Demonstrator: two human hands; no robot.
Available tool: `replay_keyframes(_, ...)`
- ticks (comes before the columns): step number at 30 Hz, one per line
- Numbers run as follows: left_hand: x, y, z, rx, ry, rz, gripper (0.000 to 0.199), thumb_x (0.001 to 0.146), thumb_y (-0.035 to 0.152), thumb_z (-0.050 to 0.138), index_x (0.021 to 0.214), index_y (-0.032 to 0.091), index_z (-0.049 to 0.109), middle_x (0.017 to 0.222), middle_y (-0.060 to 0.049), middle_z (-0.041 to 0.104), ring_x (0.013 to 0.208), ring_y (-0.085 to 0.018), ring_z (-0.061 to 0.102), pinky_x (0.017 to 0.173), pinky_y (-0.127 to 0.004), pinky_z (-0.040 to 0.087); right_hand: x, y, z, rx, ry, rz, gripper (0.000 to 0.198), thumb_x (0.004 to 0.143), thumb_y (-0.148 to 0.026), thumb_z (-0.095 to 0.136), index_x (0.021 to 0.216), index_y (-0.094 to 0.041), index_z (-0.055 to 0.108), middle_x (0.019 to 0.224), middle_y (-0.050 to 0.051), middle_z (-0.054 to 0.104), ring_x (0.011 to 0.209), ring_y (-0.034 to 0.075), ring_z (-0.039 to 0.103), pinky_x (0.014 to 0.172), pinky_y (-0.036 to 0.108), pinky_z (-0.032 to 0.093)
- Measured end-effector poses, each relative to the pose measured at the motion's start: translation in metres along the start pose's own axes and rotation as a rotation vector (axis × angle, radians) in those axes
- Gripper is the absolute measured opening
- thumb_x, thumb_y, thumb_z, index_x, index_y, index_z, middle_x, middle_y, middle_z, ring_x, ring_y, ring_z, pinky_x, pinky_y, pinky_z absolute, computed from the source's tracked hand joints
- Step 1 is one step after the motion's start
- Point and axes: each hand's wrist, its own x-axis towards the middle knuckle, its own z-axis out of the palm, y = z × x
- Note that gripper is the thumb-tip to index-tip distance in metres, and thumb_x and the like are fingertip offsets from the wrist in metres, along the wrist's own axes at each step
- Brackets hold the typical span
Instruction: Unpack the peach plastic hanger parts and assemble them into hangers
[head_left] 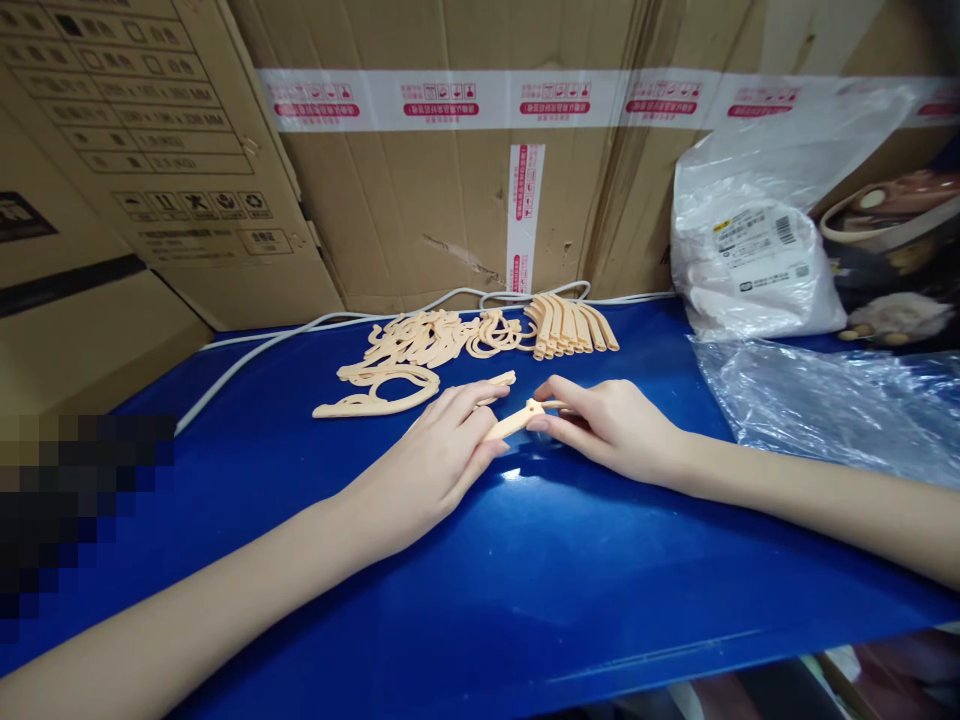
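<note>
Just above the blue table, my left hand [442,450] is closed around a cream plastic hanger arm [511,424] with a small hole at its right end. A second cream strip [499,380] shows beyond the left fingers; whether it is joined to the first is hidden. My right hand [619,425] pinches, between thumb and forefinger, a thin cream piece like a hanger hook [553,404] at the holed end. Left of my hands lies a folded cream hanger [375,400]. Behind them are a heap of cream hanger parts [420,338], loose hooks [495,333] and a row of curved arms [571,328].
Cardboard boxes [420,200] wall the back and left of the blue table [480,620]. A white cable [247,365] runs behind the parts. At the right are a white plastic parcel bag [757,260] and crumpled clear plastic [817,400].
</note>
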Motion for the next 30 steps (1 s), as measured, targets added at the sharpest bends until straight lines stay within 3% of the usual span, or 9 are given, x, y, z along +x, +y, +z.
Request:
replay_keyframes(6, -0.0004, 0.0017, -0.0010, -0.004, -0.008, -0.001, 0.027, 0.103, 0.031, 0.030, 0.097, 0.017, 0.052, 0.145, -0.010, 0.041, 0.139, -0.019, 0.031, 0.116, -0.039, 0.028, 0.0007, 0.0032, -0.0019, -0.029, -0.038, -0.078, 0.054, 0.099, -0.056, 0.026, 0.096, -0.016, 0.062, 0.064, 0.003, 0.064, 0.054, 0.015, 0.059, 0.053, 0.023, 0.033)
replay_keyframes(12, -0.0001, -0.0001, -0.0009, 0.005, -0.018, 0.013, 0.027, 0.103, 0.031, 0.030, 0.102, 0.017, 0.054, 0.145, -0.009, 0.041, 0.138, -0.019, 0.031, 0.116, -0.039, 0.028, -0.0005, 0.0032, -0.0041, -0.046, -0.029, -0.119, 0.065, 0.098, -0.060, 0.016, 0.101, -0.016, 0.065, 0.071, 0.005, 0.068, 0.059, 0.016, 0.063, 0.055, 0.023, 0.035)
replay_keyframes(24, -0.0012, -0.0015, -0.0027, -0.015, -0.022, 0.009, 0.030, 0.103, 0.031, 0.030, 0.109, 0.018, 0.057, 0.144, -0.009, 0.042, 0.138, -0.021, 0.033, 0.116, -0.042, 0.029, -0.0027, 0.0030, -0.0017, -0.146, 0.064, -0.189, 0.055, 0.102, -0.051, 0.022, 0.106, -0.019, 0.067, 0.090, 0.004, 0.074, 0.072, 0.016, 0.069, 0.057, 0.024, 0.039)
replay_keyframes(30, -0.0008, -0.0032, -0.0027, -0.009, -0.034, 0.006, 0.034, 0.103, 0.031, 0.030, 0.121, 0.019, 0.055, 0.146, -0.010, 0.042, 0.138, -0.023, 0.034, 0.116, -0.044, 0.030, -0.0041, 0.0008, -0.0007, -0.285, 0.100, -0.181, 0.052, 0.102, -0.048, 0.025, 0.106, -0.021, 0.069, 0.082, 0.004, 0.072, 0.066, 0.014, 0.066, 0.052, 0.024, 0.032)
